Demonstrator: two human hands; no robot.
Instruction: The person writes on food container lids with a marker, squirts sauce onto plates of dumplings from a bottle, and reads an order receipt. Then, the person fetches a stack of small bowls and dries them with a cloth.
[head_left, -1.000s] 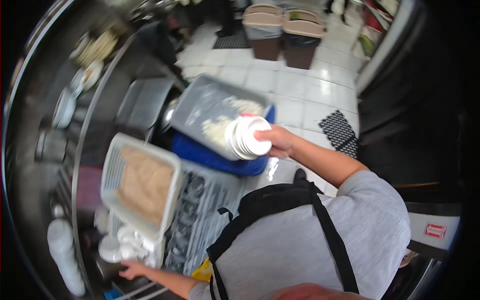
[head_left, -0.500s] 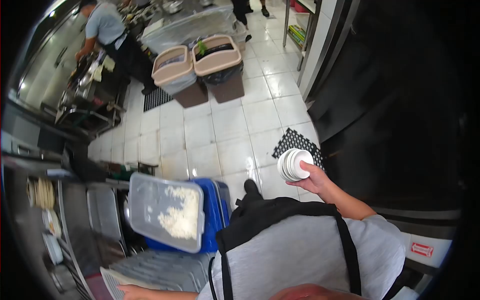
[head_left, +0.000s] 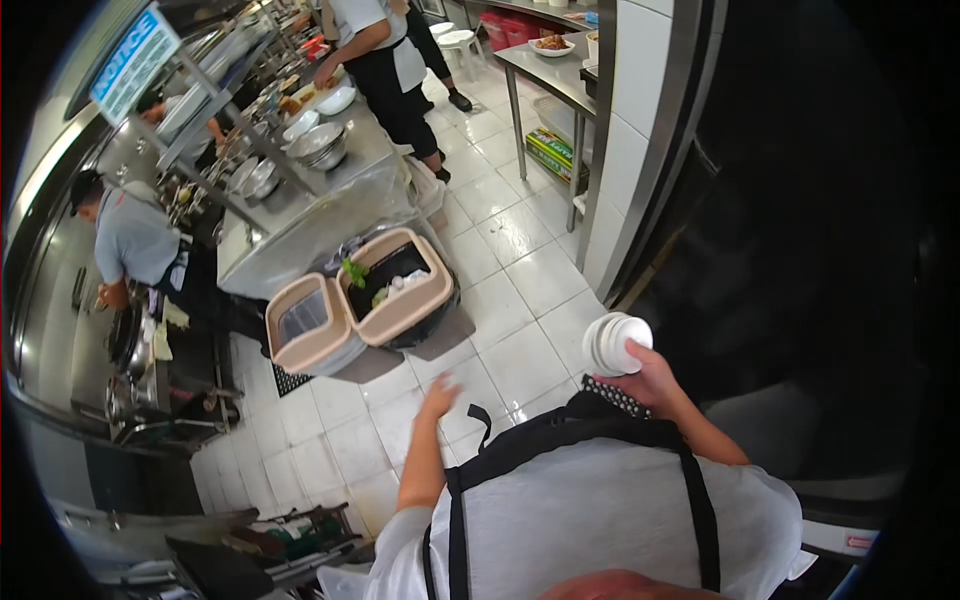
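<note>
My right hand is closed round a short stack of small white saucers, with the thumb on the face of the outermost one. The stack is tilted on its side, in front of a dark doorway. My left hand is out over the tiled floor with nothing in it. Its fingers are stretched out and slightly smeared by motion. Nearest to that hand stands the larger beige-rimmed trash bin, beyond the fingertips and not touched.
A second beige-rimmed bin adjoins the first. Behind them is a steel counter with metal bowls. Co-workers stand at the counter and the left-hand station. A steel side table is at upper right, beside a wall edge.
My left hand has left the grey ridged container at lower left and swung forward over the floor. The view has turned and come closer to the bins. The saucers remain in my right hand.
</note>
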